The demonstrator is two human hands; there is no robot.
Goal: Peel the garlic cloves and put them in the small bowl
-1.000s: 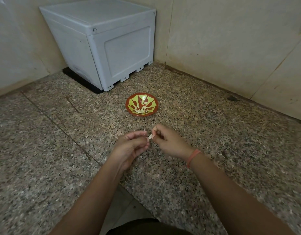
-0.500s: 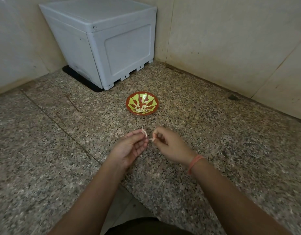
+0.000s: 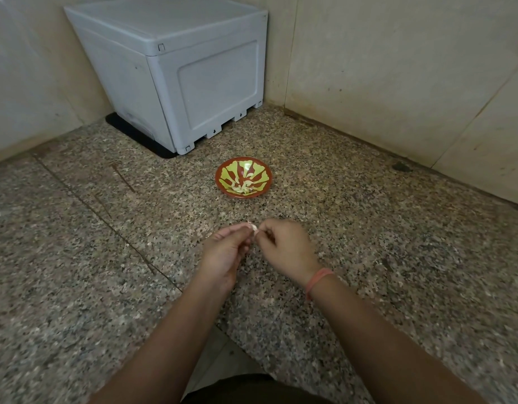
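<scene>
Left hand and right hand together pinch a garlic clove at their fingertips, the bowl just beyond.

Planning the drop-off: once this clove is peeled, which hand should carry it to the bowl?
Left, probably. The left hand grips the garlic clove at its fingertips, while the right hand only pinches at its skin. The small bowl lies straight ahead, about equally near both.
</scene>
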